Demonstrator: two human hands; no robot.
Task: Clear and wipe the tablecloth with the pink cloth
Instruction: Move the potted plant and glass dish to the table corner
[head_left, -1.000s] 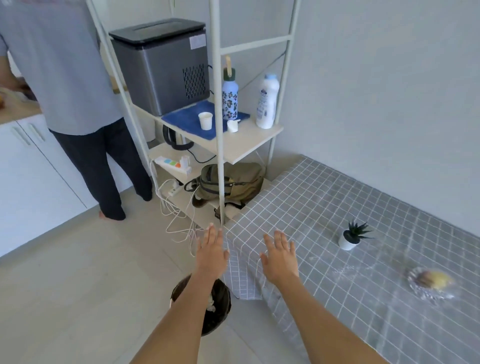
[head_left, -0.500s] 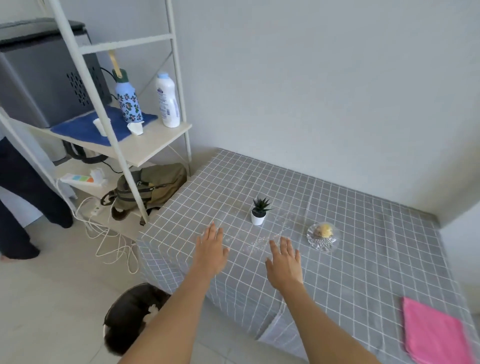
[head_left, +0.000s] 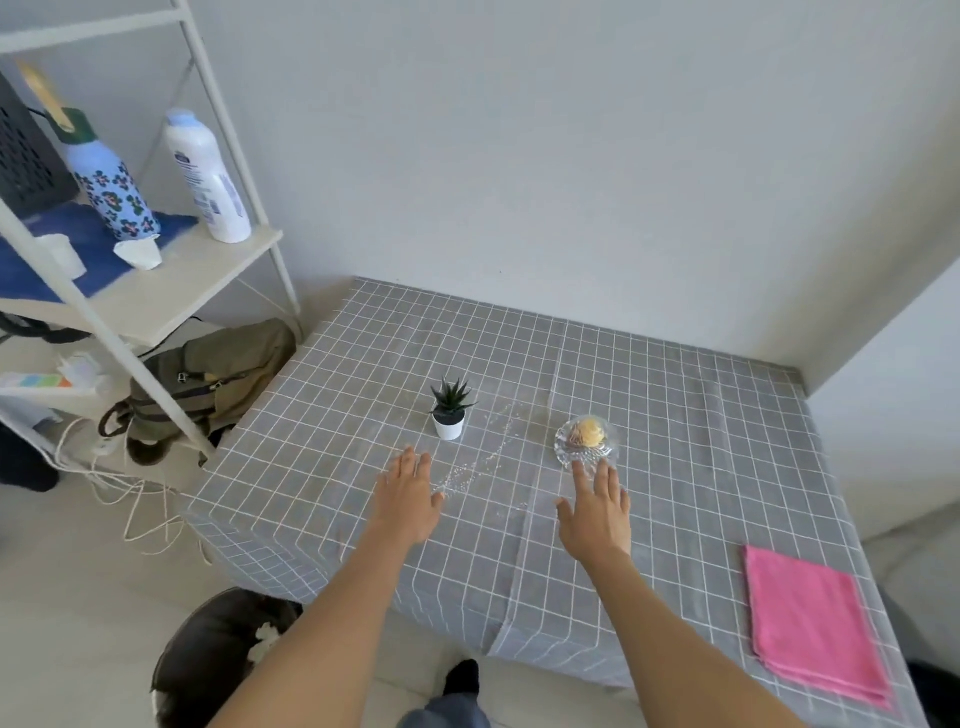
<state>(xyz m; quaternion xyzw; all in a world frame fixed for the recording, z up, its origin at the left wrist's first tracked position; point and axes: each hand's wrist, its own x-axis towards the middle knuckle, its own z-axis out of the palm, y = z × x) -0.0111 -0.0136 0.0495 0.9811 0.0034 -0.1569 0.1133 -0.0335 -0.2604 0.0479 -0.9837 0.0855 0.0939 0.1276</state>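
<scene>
The left hand (head_left: 408, 499) is stretched flat over the grey checked tablecloth (head_left: 675, 415), fingers straight and close together, holding nothing, just short of the small potted succulent (head_left: 450, 410); whether the palm touches the fabric cannot be told. Far to the left stands a white ladder shelf (head_left: 140, 306); on its upper board a floral-patterned bottle (head_left: 106, 189) with a green cap sits on a blue mat (head_left: 78, 249), a white lotion bottle (head_left: 205, 176) stands beside it, and a small white cup (head_left: 139, 252) lies on its side at the mat's edge; a dark perforated appliance (head_left: 26, 161) is cut off by the frame. On a lower board rests an olive backpack (head_left: 218, 369), with white cables (head_left: 135, 499) trailing to the floor; below, near the table's left corner, is a dark bin (head_left: 208, 649) with crumpled white paper in it. On the cloth, the succulent stands upright in its white pot; a trail of pale crumbs (head_left: 483, 457) runs diagonally between the two hands; right of that sits a clear glass dish (head_left: 586, 441) holding a yellowish pastry. The right hand (head_left: 597, 514) is likewise flat and spread, empty, its fingertips (head_left: 579, 470) at the near rim of the dish, whether touching it cannot be told. The pink cloth (head_left: 810, 623) lies folded near the table's front right corner, well apart from both hands.
</scene>
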